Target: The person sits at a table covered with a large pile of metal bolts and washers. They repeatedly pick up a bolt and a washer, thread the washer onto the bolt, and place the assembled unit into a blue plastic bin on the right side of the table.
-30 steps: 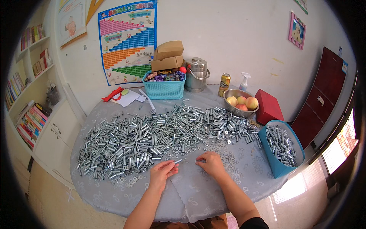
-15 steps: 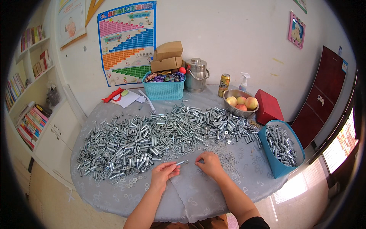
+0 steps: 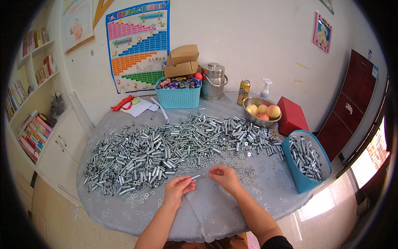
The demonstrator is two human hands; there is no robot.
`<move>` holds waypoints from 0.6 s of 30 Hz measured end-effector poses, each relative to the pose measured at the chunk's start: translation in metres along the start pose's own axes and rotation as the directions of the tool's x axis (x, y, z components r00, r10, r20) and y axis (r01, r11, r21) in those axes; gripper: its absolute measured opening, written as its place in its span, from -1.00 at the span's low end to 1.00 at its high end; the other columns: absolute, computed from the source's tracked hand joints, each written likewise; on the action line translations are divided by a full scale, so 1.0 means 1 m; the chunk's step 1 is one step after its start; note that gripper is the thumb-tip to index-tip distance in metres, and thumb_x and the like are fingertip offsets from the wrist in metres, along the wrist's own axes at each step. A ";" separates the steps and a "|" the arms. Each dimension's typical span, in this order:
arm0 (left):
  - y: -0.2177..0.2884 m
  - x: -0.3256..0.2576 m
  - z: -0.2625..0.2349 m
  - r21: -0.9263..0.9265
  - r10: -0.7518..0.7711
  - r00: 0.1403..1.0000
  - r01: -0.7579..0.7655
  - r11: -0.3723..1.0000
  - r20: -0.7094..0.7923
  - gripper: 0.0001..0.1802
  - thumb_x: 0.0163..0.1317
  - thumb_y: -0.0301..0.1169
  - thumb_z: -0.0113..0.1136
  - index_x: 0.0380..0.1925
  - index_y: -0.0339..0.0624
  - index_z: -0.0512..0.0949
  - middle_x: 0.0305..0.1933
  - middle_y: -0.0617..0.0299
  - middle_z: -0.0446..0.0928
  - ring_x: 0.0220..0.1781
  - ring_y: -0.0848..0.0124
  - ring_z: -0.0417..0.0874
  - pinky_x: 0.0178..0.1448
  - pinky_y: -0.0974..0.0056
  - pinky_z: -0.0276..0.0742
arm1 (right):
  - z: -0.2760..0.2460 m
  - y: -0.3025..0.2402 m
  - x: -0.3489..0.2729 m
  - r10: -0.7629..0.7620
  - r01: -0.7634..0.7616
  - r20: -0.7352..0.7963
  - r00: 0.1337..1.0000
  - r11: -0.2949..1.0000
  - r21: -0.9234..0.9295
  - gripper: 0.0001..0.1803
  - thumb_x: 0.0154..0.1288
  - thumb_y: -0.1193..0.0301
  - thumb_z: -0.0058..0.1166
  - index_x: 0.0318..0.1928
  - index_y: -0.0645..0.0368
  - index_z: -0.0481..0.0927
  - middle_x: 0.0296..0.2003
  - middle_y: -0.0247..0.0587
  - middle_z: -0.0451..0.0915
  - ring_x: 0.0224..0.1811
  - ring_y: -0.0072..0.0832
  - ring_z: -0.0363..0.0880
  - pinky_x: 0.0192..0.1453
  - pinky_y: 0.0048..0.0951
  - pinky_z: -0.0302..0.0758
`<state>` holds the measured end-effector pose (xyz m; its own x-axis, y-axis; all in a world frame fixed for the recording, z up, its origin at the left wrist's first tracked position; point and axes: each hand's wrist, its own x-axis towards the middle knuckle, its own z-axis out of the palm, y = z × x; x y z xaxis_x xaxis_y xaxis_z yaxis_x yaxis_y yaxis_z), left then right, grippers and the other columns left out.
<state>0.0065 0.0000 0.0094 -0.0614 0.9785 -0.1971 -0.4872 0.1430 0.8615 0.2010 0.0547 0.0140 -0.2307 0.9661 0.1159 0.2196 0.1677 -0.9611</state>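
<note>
My left hand (image 3: 179, 189) pinches a small metal sleeve anchor (image 3: 196, 176) between thumb and fingertips, its threaded end pointing right. Just right of that end, above the tablecloth, is my right hand (image 3: 224, 178). Its thumb and fingers are drawn together; whatever is between them, if anything, is too small to make out. A loose scatter of small washers (image 3: 244, 169) lies beside and beyond my right hand. Beyond both hands spreads a wide heap of silvery metal sleeves and bolts (image 3: 145, 151). More of these parts fill a blue bin (image 3: 302, 182) on the right.
On the grey tablecloth (image 3: 174, 222), a steel bowl of peaches (image 3: 267, 123), a red box (image 3: 292, 116), a yellow can (image 3: 243, 92) and a spray bottle (image 3: 265, 88) stand at the back right. A turquoise basket (image 3: 178, 98) and metal canister (image 3: 213, 81) stand behind the heap.
My right hand has shifted slightly left and away from me, closer to the anchor's end. My left hand and the anchor have hardly moved.
</note>
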 end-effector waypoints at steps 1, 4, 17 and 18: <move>0.001 0.000 0.000 -0.001 -0.002 1.000 0.002 1.000 -0.003 -0.80 0.14 -0.53 0.12 -0.23 -0.41 0.51 -0.28 -0.02 0.57 -0.33 0.35 0.63 -0.21 0.34 0.61 | -0.001 -0.003 0.001 0.034 -0.037 0.023 0.999 0.988 0.150 -0.85 0.07 0.54 0.19 -0.30 0.25 0.57 -0.36 -0.29 0.60 -0.28 -0.61 0.54 -0.16 -0.60 0.48; -0.001 0.000 -0.001 0.017 -0.010 1.000 0.010 1.000 0.002 -0.80 0.14 -0.54 0.12 -0.23 -0.41 0.51 -0.28 -0.03 0.57 -0.33 0.35 0.63 -0.21 0.35 0.61 | 0.001 -0.008 0.000 0.051 -0.086 0.099 0.994 0.914 0.397 -0.86 0.10 0.55 0.17 -0.29 0.28 0.56 -0.34 -0.32 0.59 -0.26 -0.62 0.53 -0.14 -0.61 0.47; -0.001 -0.002 -0.001 -0.027 -0.042 0.998 0.043 0.999 0.045 -0.80 0.13 -0.52 0.15 -0.25 -0.43 0.52 -0.30 -0.02 0.58 -0.36 0.35 0.63 -0.22 0.36 0.61 | 0.013 -0.011 -0.008 -0.211 0.213 0.055 0.976 0.977 -0.021 -0.81 0.09 0.48 0.17 -0.23 0.17 0.62 -0.31 -0.27 0.60 -0.33 -0.56 0.53 -0.18 -0.55 0.44; -0.001 -0.002 -0.001 -0.020 -0.037 0.999 0.038 0.999 0.035 -0.80 0.14 -0.52 0.15 -0.25 -0.43 0.52 -0.29 -0.02 0.58 -0.36 0.35 0.63 -0.22 0.36 0.62 | 0.014 -0.013 -0.009 -0.198 0.199 0.053 0.979 0.980 -0.020 -0.82 0.10 0.47 0.17 -0.23 0.17 0.63 -0.31 -0.27 0.60 -0.32 -0.56 0.53 -0.18 -0.55 0.44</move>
<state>0.0065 -0.0020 0.0084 -0.0126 0.9770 -0.2128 -0.5062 0.1773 0.8440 0.1871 0.0413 0.0222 -0.3191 0.9022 0.2903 0.1880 0.3605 -0.9136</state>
